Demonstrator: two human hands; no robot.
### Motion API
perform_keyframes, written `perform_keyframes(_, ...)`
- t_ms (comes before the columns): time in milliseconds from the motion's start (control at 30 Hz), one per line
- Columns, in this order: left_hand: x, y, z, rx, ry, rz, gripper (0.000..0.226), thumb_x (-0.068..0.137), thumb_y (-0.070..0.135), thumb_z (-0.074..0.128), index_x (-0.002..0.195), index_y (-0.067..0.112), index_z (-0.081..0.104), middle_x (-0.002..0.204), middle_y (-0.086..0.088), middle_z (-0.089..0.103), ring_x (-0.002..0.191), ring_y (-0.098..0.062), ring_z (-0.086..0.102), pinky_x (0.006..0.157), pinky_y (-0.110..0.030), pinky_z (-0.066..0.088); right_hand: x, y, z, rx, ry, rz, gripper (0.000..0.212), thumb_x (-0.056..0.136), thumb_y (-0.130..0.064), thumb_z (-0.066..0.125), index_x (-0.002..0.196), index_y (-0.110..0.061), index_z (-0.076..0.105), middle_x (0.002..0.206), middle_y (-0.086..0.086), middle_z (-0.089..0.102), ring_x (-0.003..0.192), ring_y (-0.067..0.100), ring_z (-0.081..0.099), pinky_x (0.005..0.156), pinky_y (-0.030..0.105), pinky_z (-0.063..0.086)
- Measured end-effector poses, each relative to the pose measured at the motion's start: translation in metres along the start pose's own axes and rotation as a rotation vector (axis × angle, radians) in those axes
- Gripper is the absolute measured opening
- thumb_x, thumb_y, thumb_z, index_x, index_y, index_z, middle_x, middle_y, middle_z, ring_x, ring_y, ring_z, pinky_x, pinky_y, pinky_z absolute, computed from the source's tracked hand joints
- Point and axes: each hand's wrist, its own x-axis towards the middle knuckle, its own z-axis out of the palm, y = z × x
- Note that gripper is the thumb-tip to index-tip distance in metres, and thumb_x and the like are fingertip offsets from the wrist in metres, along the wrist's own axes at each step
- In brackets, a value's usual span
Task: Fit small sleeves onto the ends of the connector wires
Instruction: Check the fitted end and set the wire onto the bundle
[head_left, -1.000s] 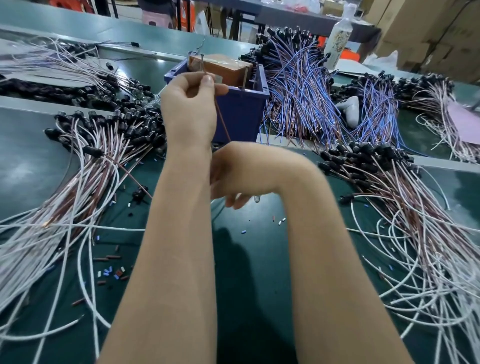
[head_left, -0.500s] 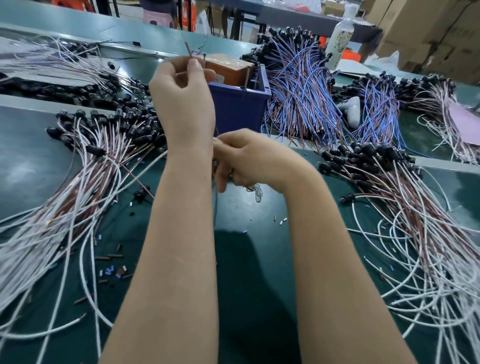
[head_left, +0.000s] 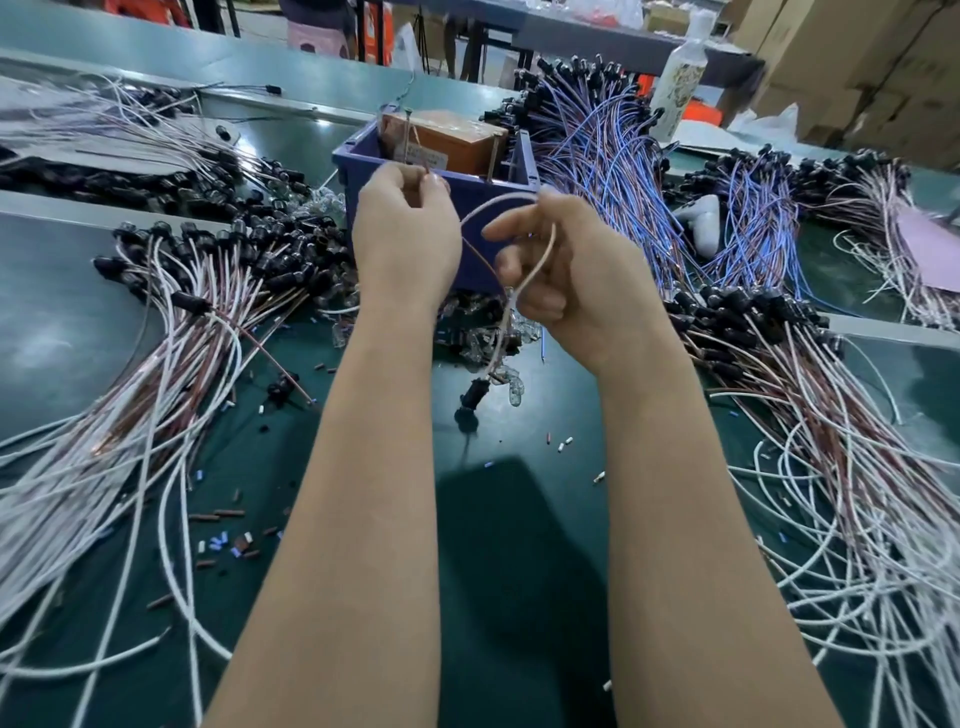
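Left hand (head_left: 408, 236) pinches brown wire (head_left: 480, 260), upper centre. It slants down-right toward right hand (head_left: 571, 275), which grips looping white wire (head_left: 540, 260) just beside. Can't see a sleeve.

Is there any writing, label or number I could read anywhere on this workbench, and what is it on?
Nothing here can be read.
White label on the brown box in the blue bin: printed lines, too blurred to read.
Bottle at the back: patterned wrapper, no legible words.
Cardboard cartons behind: no legible print.
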Motion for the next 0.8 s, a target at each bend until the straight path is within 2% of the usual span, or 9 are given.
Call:
perform_keyframes(133, -0.002, -0.002, 0.0, 0.214, -0.049, 0.04, 0.021, 0.096, 0.021, 0.047, 0.104, 0.011, 0.063, 0.106, -0.01, 0.066, 0.101, -0.026, 0.061, 0.091, -0.037, 0.049, 0.001, 0.002, 0.006, -0.162, 0.001, -0.025, 0.036, 0.103, -0.02, 0.034, 0.087, -0.007, 0.064, 0.053, 0.003, 0.061, 0.046, 0.015, 0.034, 0.038, 0.016, 0.024)
perform_keyframes(267, 0.0, -0.004, 0.001, 0.431, 0.0, 0.129, 0.024, 0.096, 0.025, 0.045, 0.11, 0.013, 0.061, 0.118, -0.01, 0.06, 0.107, -0.028, 0.056, 0.094, -0.035, 0.044, 0.003, 0.004, 0.008, -0.283, 0.221, -0.095, 0.028, 0.102, -0.015, 0.037, 0.085, -0.014, 0.059, 0.049, -0.005, 0.059, 0.036, 0.006, 0.037, 0.037, 0.014, 0.031)
perform_keyframes(467, 0.004, -0.012, -0.003, 0.297, -0.085, -0.042, 0.02, 0.097, 0.02, 0.039, 0.108, 0.012, 0.054, 0.099, -0.008, 0.07, 0.102, -0.024, 0.062, 0.091, -0.038, 0.048, 0.007, 0.005, -0.006, -0.021, 0.512, 0.01, 0.024, 0.099, -0.002, 0.027, 0.084, -0.009, 0.045, 0.06, 0.008, 0.057, 0.033, 0.008, 0.051, 0.038, 0.016, 0.043)
perform_keyframes(567, 0.004, -0.014, -0.002, 0.245, -0.114, -0.053, 0.017, 0.098, 0.019, 0.038, 0.105, 0.012, 0.052, 0.095, -0.011, 0.069, 0.097, -0.026, 0.064, 0.091, -0.04, 0.049, 0.006, 0.007, -0.008, -0.002, 0.529, 0.121, 0.025, 0.096, 0.003, 0.024, 0.083, -0.007, 0.043, 0.065, 0.015, 0.057, 0.034, 0.013, 0.055, 0.038, 0.018, 0.047)
perform_keyframes(633, 0.002, -0.013, 0.0, 0.247, -0.118, -0.028, 0.02, 0.099, 0.02, 0.038, 0.107, 0.01, 0.053, 0.105, -0.016, 0.065, 0.099, -0.033, 0.063, 0.091, -0.044, 0.049, 0.007, 0.012, -0.007, -0.224, 0.498, 0.188, 0.023, 0.095, 0.002, 0.03, 0.079, -0.004, 0.045, 0.067, 0.017, 0.056, 0.04, 0.019, 0.054, 0.042, 0.027, 0.05)
perform_keyframes(700, 0.002, -0.014, 0.002, 0.271, -0.117, 0.01, 0.022, 0.099, 0.019, 0.038, 0.108, 0.009, 0.055, 0.104, -0.013, 0.064, 0.097, -0.03, 0.061, 0.087, -0.038, 0.049, 0.01, 0.016, -0.01, -0.837, 0.466, 0.154, 0.019, 0.094, -0.009, 0.04, 0.078, -0.006, 0.05, 0.078, 0.015, 0.056, 0.066, 0.026, 0.053, 0.06, 0.042, 0.048)
perform_keyframes(733, 0.002, -0.014, 0.003, 0.29, -0.116, 0.031, 0.022, 0.099, 0.019, 0.04, 0.108, 0.009, 0.057, 0.101, -0.01, 0.063, 0.095, -0.026, 0.06, 0.082, -0.033, 0.046, 0.01, 0.016, -0.008, -1.123, 0.447, 0.105, 0.019, 0.095, -0.018, 0.043, 0.089, -0.007, 0.056, 0.093, 0.016, 0.058, 0.086, 0.029, 0.054, 0.076, 0.041, 0.045)
perform_keyframes(767, 0.002, -0.014, 0.003, 0.311, -0.116, 0.05, 0.022, 0.099, 0.019, 0.041, 0.108, 0.009, 0.058, 0.099, -0.007, 0.063, 0.092, -0.023, 0.058, 0.078, -0.029, 0.043, 0.011, 0.014, -0.005, -1.314, 0.427, 0.039, 0.027, 0.097, -0.027, 0.044, 0.11, -0.008, 0.057, 0.117, 0.017, 0.056, 0.11, 0.03, 0.049, 0.093, 0.038, 0.037)
perform_keyframes(800, 0.001, -0.014, 0.004, 0.327, -0.119, 0.068, 0.021, 0.099, 0.02, 0.042, 0.107, 0.01, 0.059, 0.098, -0.006, 0.062, 0.091, -0.022, 0.057, 0.077, -0.027, 0.041, 0.011, 0.013, -0.002, -1.408, 0.392, -0.04, 0.04, 0.097, -0.032, 0.044, 0.129, -0.009, 0.05, 0.138, 0.015, 0.045, 0.129, 0.028, 0.038, 0.105, 0.034, 0.025)
